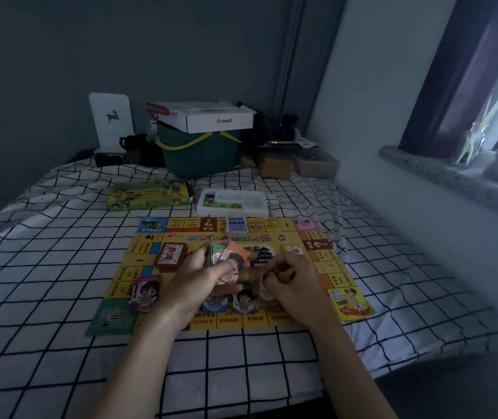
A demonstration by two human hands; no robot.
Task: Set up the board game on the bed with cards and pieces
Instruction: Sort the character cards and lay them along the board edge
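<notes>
The yellow game board (pixel 229 276) lies flat on the checked bedsheet (pixel 45 267), its near edge running parallel to the foot of the bed and its far edge just short of a white parts tray (pixel 232 202). Over the board's middle, the left hand (pixel 199 273) reaches in from the lower left with the wrist bent slightly inward, fingers and thumb curled round a fanned stack of paper money (pixel 226 255) held tilted above the board. The right hand (pixel 293 279) comes in from the lower right, knuckles up, fingers curled tightly over something small; what it pinches is too blurred to tell. Between and below the hands, several note piles (pixel 244 297) sit along the board's near row, and another pile (pixel 146 291) rests at the left edge. A brown card deck (pixel 171 255) sits left of centre, a pale blue deck (pixel 236 224) on the far edge. The green game box (pixel 151 195) lies beyond the board's far left corner, beside the tray. Bare sheet spreads wide to the left and in front of the board; on the right the wall (pixel 393 176) stands near the bed's edge. A green basket (pixel 199 152) topped by a white carton (pixel 208 117) stands at the head of the bed.
</notes>
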